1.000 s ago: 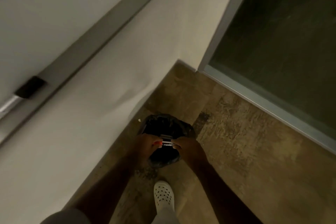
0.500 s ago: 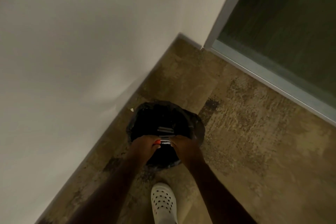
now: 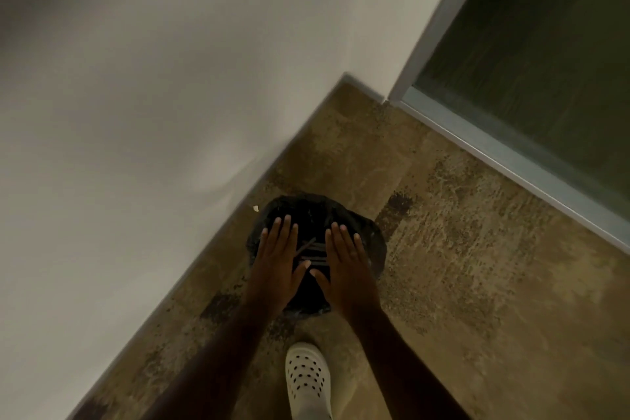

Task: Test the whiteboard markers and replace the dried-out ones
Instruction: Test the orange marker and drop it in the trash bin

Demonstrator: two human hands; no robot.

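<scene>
Mottled brown floor [image 3: 460,283] fills the lower right of your view, meeting a pale wall [image 3: 170,95] that runs diagonally on the left, with a dark glass panel in a grey frame [image 3: 531,85] at the upper right. Against the foot of the wall stands a small bin [image 3: 368,235] lined with a black bag. Your left hand [image 3: 278,257] and right hand [image 3: 344,264] hover side by side over its mouth, both spread flat, palms down, fingers straight and apart, gripping nothing; the thumbs point inward and nearly meet. Between the hands, down inside the bin, you can make out several thin pale sticks, probably the markers [image 3: 312,254], though the dim light and blur keep you from being sure or counting them. Your foot in a white perforated clog [image 3: 306,378] is planted on the floor just behind the bin, between your forearms.
</scene>
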